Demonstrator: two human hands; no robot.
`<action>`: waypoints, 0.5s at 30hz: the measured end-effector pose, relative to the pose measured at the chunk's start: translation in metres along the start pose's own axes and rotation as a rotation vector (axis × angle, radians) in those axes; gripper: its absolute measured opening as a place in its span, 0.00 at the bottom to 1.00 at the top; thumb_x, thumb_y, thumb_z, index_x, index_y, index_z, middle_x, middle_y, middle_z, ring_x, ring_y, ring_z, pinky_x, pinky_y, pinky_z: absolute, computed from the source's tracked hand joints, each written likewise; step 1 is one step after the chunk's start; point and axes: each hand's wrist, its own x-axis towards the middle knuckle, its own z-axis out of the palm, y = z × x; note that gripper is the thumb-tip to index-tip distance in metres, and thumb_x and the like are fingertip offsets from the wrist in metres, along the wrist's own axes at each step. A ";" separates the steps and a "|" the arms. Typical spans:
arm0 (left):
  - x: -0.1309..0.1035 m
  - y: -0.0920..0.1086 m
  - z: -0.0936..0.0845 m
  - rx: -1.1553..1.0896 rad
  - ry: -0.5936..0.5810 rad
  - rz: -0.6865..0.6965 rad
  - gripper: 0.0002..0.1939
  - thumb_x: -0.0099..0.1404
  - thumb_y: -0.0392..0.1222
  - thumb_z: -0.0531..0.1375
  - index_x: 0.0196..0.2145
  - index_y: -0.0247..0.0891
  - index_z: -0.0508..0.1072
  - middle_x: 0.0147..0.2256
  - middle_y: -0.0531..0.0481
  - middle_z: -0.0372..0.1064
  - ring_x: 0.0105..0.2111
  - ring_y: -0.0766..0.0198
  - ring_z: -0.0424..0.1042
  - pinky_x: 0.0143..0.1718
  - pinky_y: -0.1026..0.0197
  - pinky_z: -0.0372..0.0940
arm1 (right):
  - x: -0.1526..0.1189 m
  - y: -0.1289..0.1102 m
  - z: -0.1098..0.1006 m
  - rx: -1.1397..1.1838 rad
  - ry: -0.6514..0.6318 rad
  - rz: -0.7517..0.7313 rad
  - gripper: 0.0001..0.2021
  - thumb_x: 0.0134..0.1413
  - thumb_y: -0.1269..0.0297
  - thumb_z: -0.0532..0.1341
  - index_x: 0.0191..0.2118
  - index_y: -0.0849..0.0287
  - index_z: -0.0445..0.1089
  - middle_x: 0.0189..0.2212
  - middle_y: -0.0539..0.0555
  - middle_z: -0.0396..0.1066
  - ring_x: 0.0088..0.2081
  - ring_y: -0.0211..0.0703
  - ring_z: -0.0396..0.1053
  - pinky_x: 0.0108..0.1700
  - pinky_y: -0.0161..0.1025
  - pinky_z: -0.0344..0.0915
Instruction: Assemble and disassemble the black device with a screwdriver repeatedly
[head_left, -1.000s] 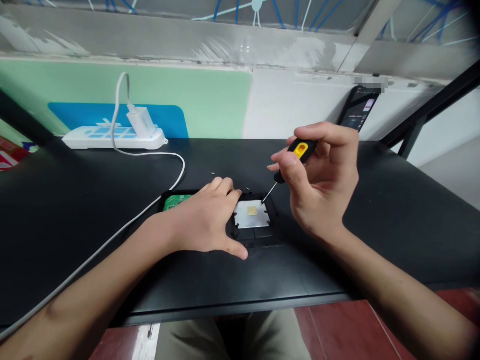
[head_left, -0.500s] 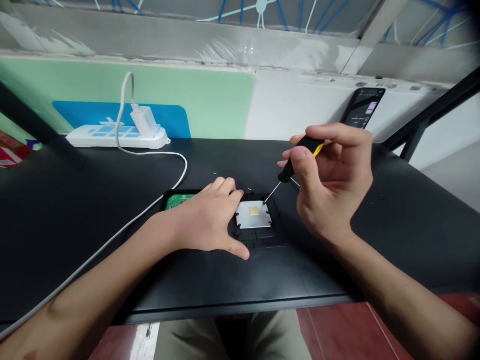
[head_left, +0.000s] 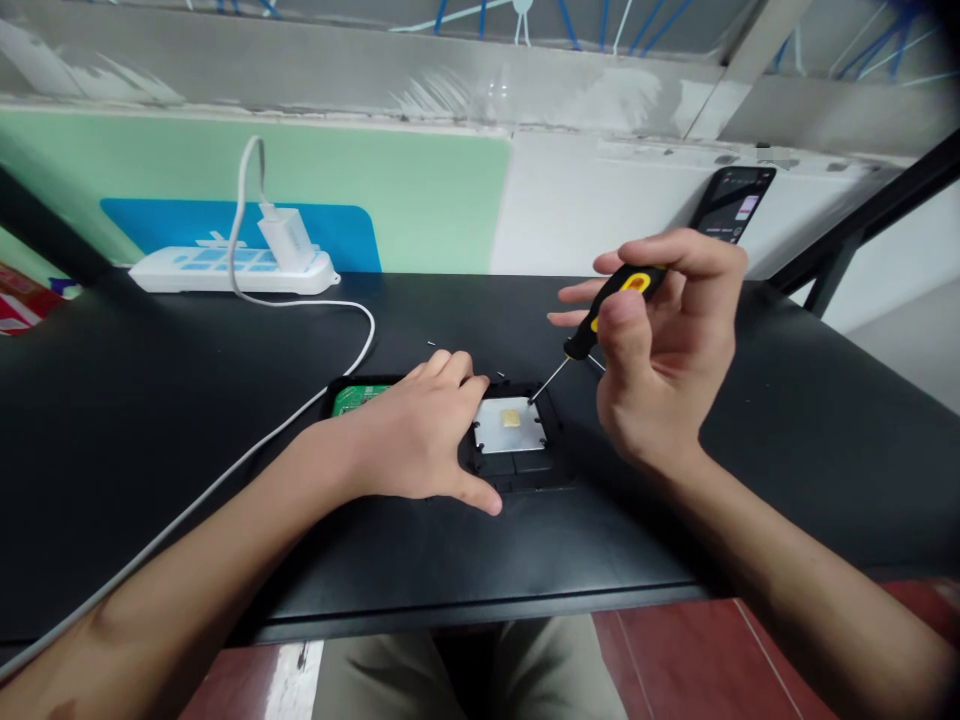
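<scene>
Spread and unclenched, the left hand (head_left: 416,440) is laid across the black casing (head_left: 534,466), which is apparently steadied by it; whether an edge is also pinched cannot be told. In the right hand (head_left: 671,345), a screwdriver (head_left: 583,344) is grasped between thumb and fingers, its shaft slanted down toward the left hand. Its tip is set at the far corner, on the right hand's side, of the silver plate (head_left: 501,440), just right of the left hand. Beyond the left hand's other side, a green circuit board (head_left: 354,398) is partly covered. A corner screw is presumably being turned, though its head cannot be made out; for the next move, the tip needs to be kept seated and the casing held firm. Compared with half a second ago, the handle's yellow inset is turned more toward the camera, while the same corner is met.
</scene>
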 end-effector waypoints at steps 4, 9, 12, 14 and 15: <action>0.000 0.000 0.000 0.011 0.005 0.004 0.47 0.54 0.70 0.67 0.58 0.30 0.67 0.46 0.40 0.61 0.48 0.46 0.61 0.51 0.51 0.61 | 0.006 0.005 -0.001 0.061 0.046 -0.100 0.12 0.53 0.62 0.71 0.42 0.51 0.72 0.40 0.50 0.65 0.32 0.35 0.70 0.33 0.40 0.74; 0.001 -0.001 0.000 0.015 0.004 0.005 0.48 0.54 0.70 0.67 0.58 0.29 0.67 0.47 0.41 0.61 0.48 0.47 0.61 0.51 0.51 0.61 | 0.007 0.005 -0.004 -0.031 0.034 -0.100 0.11 0.54 0.65 0.70 0.42 0.50 0.71 0.40 0.48 0.66 0.36 0.37 0.70 0.35 0.39 0.74; 0.001 -0.001 0.000 0.012 0.007 0.011 0.47 0.54 0.71 0.67 0.58 0.29 0.67 0.47 0.41 0.61 0.48 0.46 0.60 0.52 0.51 0.60 | 0.005 0.002 -0.004 -0.029 0.014 -0.052 0.11 0.58 0.64 0.67 0.46 0.46 0.71 0.40 0.48 0.71 0.39 0.41 0.74 0.33 0.39 0.75; 0.001 -0.001 0.001 0.015 0.010 0.012 0.47 0.54 0.71 0.67 0.58 0.29 0.67 0.47 0.41 0.61 0.48 0.47 0.60 0.52 0.51 0.61 | 0.003 -0.001 -0.003 -0.023 -0.019 -0.035 0.12 0.62 0.63 0.64 0.49 0.43 0.70 0.40 0.48 0.74 0.39 0.42 0.76 0.34 0.40 0.76; 0.001 0.000 0.001 0.019 0.010 0.010 0.47 0.54 0.71 0.66 0.57 0.29 0.68 0.47 0.41 0.61 0.48 0.47 0.60 0.52 0.50 0.61 | 0.002 -0.002 -0.003 -0.022 -0.040 -0.030 0.12 0.63 0.62 0.62 0.51 0.43 0.69 0.40 0.48 0.75 0.39 0.42 0.77 0.36 0.40 0.77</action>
